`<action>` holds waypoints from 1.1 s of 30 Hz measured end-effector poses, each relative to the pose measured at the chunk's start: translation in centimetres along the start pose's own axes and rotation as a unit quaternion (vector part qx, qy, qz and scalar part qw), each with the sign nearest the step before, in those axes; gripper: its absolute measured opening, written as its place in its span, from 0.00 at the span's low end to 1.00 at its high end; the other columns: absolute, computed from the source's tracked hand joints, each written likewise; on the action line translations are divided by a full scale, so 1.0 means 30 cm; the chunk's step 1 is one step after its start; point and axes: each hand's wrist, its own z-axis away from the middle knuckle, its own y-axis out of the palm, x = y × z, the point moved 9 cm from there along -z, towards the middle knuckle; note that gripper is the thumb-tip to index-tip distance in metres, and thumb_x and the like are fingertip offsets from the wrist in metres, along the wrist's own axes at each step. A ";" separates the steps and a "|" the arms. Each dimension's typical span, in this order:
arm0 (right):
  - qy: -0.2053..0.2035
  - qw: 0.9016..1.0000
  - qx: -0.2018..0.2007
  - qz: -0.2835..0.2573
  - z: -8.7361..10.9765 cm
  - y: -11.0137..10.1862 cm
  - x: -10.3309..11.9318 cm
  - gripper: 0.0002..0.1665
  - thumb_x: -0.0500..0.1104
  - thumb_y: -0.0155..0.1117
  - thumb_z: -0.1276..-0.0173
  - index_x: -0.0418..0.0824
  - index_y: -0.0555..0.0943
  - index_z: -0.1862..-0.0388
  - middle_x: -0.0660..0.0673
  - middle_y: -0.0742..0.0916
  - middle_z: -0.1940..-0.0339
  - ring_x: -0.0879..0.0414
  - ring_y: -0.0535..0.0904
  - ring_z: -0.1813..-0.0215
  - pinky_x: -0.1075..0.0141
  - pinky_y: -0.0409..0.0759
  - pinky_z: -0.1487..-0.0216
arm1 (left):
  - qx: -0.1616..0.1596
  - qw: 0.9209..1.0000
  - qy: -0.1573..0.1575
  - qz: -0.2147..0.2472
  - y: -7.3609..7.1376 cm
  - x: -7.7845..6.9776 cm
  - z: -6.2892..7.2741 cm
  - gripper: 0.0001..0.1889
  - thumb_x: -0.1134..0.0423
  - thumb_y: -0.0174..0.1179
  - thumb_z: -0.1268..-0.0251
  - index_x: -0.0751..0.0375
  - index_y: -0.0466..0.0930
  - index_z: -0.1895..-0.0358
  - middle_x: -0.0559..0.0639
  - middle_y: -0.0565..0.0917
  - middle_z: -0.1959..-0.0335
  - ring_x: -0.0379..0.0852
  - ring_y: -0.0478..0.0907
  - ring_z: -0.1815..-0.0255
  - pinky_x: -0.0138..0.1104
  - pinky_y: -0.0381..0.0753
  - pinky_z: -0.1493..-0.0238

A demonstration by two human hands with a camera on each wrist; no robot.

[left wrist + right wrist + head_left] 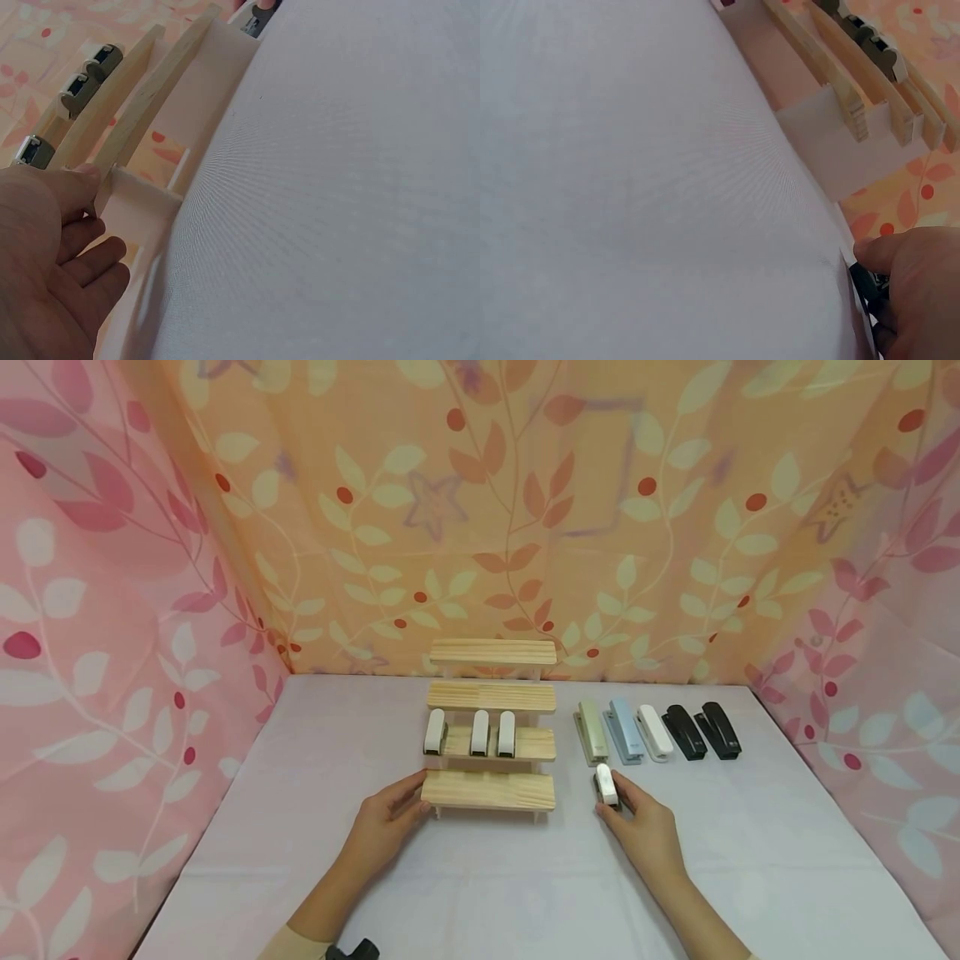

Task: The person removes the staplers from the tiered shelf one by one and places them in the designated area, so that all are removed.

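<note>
A tiered display rack has pale wooden shelves (pixel 488 791) on white supports. My left hand (pixel 387 818) grips the left end of its lowest shelf, the thumb at the front edge in the left wrist view. On the second shelf from the bottom stand three small white staplers (pixel 480 733), one at the left end and two close together near the middle. Right of the rack, my right hand (pixel 637 818) holds another small white stapler (pixel 606 783) between thumb and fingers, at or just above the table. The right wrist view shows only its dark underside, partly hidden by the hand.
Behind my right hand several larger staplers stand in a row: green (pixel 592 732), light blue (pixel 626 731), white (pixel 655 732) and black ones (pixel 721 730). A white cloth covers the table (pixel 480 885). Patterned curtains (pixel 375 527) enclose the back and sides.
</note>
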 end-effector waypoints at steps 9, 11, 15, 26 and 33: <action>-0.001 1.000 -0.004 -0.003 0.008 -0.007 0.013 0.42 0.47 0.78 0.35 0.37 0.72 0.26 0.36 0.82 0.33 0.40 0.81 0.35 0.46 0.81 0.36 | -0.004 1.000 0.000 -0.008 -0.004 0.011 0.001 0.26 0.54 0.69 0.32 0.51 0.79 0.32 0.48 0.80 0.32 0.53 0.78 0.32 0.40 0.79 0.32; 0.004 1.000 -0.004 -0.010 0.008 -0.014 0.015 0.42 0.49 0.77 0.34 0.36 0.72 0.26 0.35 0.81 0.33 0.40 0.80 0.34 0.46 0.80 0.35 | -0.004 1.000 0.003 -0.005 -0.003 0.012 0.001 0.26 0.55 0.69 0.32 0.52 0.79 0.32 0.48 0.80 0.32 0.53 0.77 0.32 0.40 0.79 0.32; 0.037 0.999 -0.002 -0.028 -0.002 -0.045 0.013 0.43 0.52 0.74 0.32 0.35 0.69 0.25 0.34 0.78 0.29 0.39 0.75 0.29 0.44 0.75 0.28 | 0.000 1.000 0.006 0.005 0.003 0.011 -0.001 0.27 0.55 0.69 0.32 0.51 0.78 0.31 0.48 0.79 0.31 0.53 0.77 0.31 0.40 0.78 0.31; -0.003 0.999 0.023 -0.032 -0.075 -0.165 0.211 0.37 0.49 0.70 0.28 0.40 0.71 0.25 0.34 0.76 0.27 0.33 0.70 0.26 0.35 0.73 0.29 | 0.000 1.000 0.009 0.001 0.003 0.009 -0.003 0.27 0.55 0.69 0.33 0.50 0.78 0.31 0.46 0.79 0.32 0.50 0.77 0.31 0.41 0.77 0.30; -0.064 0.994 0.027 -0.088 -0.105 -0.172 0.361 0.33 0.49 0.71 0.28 0.41 0.74 0.28 0.40 0.79 0.28 0.38 0.73 0.26 0.39 0.74 0.28 | 0.001 1.000 0.010 0.003 0.005 0.015 -0.003 0.27 0.54 0.69 0.33 0.50 0.79 0.31 0.46 0.79 0.32 0.52 0.77 0.31 0.43 0.76 0.30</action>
